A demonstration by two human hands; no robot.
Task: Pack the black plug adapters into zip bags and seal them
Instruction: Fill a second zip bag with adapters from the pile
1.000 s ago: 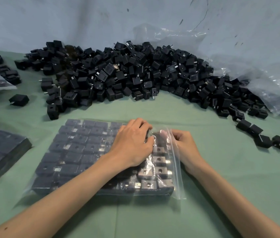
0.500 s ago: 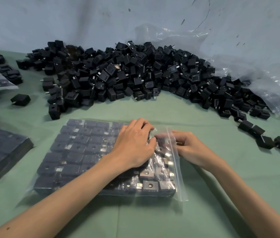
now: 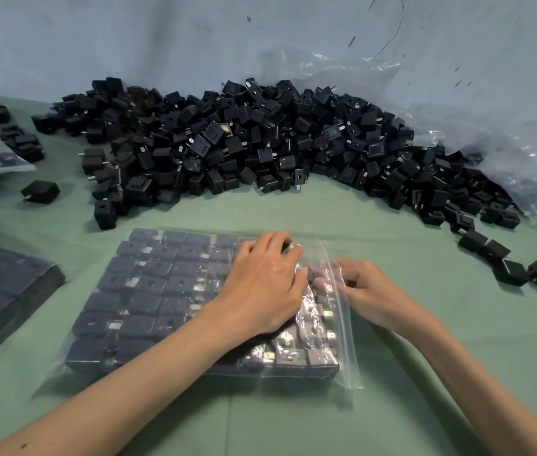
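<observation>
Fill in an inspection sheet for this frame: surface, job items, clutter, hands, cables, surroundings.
Surface: green cloth covering the table.
Job's things: zip bag lying flat, filled with rows of adapters, mouth to the right; loose adapter pile behind it.
Clutter: filled bags at left; stray adapters at right; crumpled clear plastic far right.
Hands: left hand rests on the zip bag, grip unclear; right hand pinches the bag's mouth.
Cables: nothing seen.
Surroundings: scuffed pale wall.
</observation>
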